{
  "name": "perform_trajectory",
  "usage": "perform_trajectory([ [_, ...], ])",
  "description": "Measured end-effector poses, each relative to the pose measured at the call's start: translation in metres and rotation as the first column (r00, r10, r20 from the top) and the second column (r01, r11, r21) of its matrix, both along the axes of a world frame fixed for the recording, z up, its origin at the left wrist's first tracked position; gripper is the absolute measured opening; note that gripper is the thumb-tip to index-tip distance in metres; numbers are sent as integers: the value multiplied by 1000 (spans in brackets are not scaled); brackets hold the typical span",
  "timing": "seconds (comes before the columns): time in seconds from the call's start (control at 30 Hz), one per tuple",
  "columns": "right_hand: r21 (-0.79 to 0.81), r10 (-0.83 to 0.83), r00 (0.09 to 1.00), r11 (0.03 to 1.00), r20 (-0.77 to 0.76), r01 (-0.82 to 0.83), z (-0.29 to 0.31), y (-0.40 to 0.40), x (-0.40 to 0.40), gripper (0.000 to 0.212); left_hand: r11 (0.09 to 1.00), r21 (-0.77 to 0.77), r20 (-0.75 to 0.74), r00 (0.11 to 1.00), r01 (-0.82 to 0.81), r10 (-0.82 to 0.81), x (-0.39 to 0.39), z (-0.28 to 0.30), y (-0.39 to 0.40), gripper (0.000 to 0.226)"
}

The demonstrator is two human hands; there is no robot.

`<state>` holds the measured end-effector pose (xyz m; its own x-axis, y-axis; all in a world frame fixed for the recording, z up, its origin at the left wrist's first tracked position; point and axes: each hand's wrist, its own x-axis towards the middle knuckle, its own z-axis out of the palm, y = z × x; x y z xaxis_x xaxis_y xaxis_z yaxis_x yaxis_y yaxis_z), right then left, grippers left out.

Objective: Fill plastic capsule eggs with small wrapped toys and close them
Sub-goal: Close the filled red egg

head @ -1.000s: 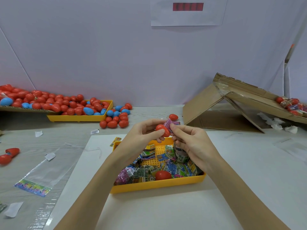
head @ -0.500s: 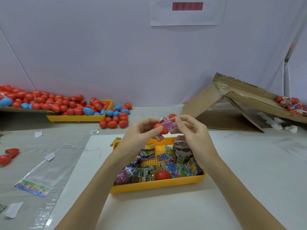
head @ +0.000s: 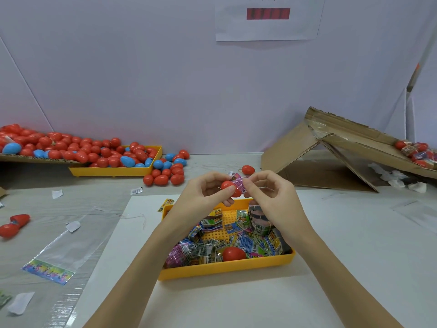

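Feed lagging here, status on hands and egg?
Left hand grips red egg. Right hand pinches pink packet at egg. Nothing in the way.

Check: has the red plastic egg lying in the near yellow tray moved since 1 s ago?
No. The red plastic egg sits at the same spot by the front wall of the near yellow tray, among the same wrappers.

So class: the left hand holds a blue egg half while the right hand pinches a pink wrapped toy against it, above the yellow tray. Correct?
Not quite. In the head view, the egg half in the left hand is red, not blue. The right hand pinches the pink wrapped toy against it above the yellow tray.
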<state>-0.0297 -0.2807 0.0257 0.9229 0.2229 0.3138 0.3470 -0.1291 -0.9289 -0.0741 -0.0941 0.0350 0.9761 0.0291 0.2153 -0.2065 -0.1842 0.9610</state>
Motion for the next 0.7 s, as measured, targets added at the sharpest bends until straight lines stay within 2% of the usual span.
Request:
perform_trajectory([
  [0.23, -1, 13, 1000, 1000, -13, -13, 1, -3, 1, 19, 1000, 7, -9, 1000, -2, 2, -1, 1, -2, 21],
  [0.5, -65, -4, 992, 998, 129, 13, 0, -3, 2, 13, 999, 40, -3, 1000, -28, 28, -1, 2, -3, 20],
  [0.57, -67, 7, 996, 998, 85, -1, 0, -4, 2, 16, 999, 46, -4, 1000, -29, 29, -1, 2, -3, 20],
  [0.63, -38, 40, 999, 998, -21, -41, 1, -4, 0, 24, 998, 49, -2, 1000, -27, 27, -1, 1, -2, 19],
  [0.7, -40, 55, 998, 998, -42, -57, 1, -4, -1, 26, 998, 64, 5, 1000, -19, 19, -1, 1, -2, 21],
])
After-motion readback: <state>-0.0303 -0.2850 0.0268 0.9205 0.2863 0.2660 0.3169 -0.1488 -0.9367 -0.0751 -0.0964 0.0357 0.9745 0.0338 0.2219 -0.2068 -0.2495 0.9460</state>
